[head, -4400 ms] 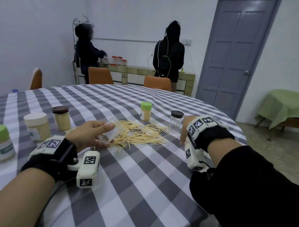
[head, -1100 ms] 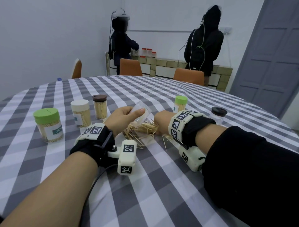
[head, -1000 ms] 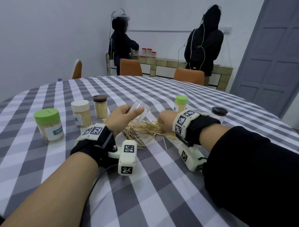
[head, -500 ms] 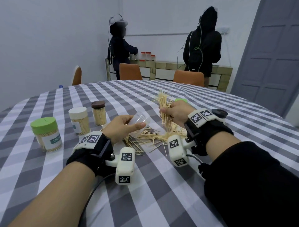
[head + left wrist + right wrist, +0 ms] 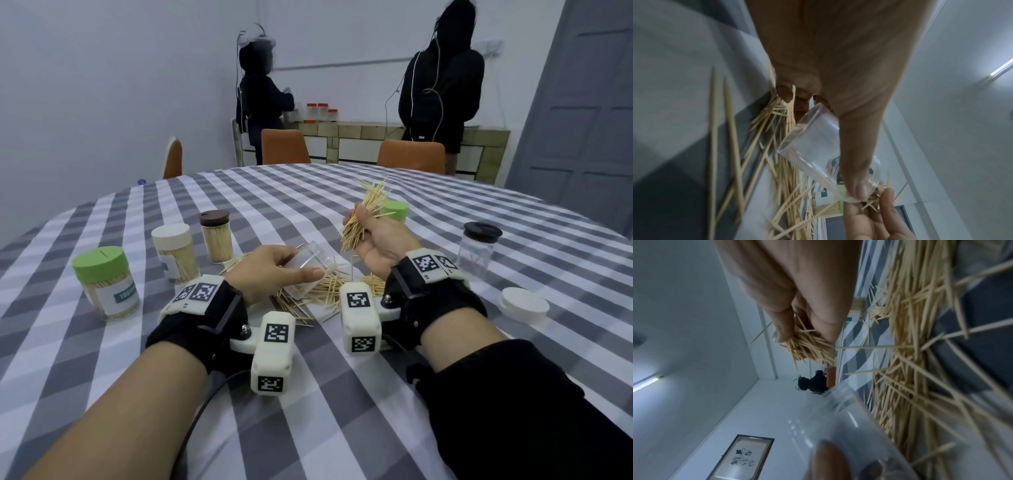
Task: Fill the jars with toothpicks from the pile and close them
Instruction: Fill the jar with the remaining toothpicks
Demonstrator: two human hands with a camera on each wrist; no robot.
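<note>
At the near edge of the checked surface (image 5: 308, 394), the left hand (image 5: 270, 274) grips an empty clear jar (image 5: 310, 270), tilted over the toothpick pile (image 5: 318, 291). Just beyond, the right hand (image 5: 376, 236) is raised above the pile, fingers closed on a bundle of toothpicks (image 5: 363, 212). Farther left stand three filled, capped jars; a dark-lidded jar (image 5: 478, 248) stands toward the right edge.

A clear, empty, lidless jar (image 5: 310, 270) is tilted on its side just above the toothpick pile (image 5: 325, 291). A fanned bunch of toothpicks (image 5: 363, 216) is lifted right of the jar's mouth. Beyond the pile's left stand three filled, lidded jars (image 5: 174, 253); to its right, a dark-lidded nearly empty jar (image 5: 479, 246) and a loose white lid (image 5: 524, 305).
</note>
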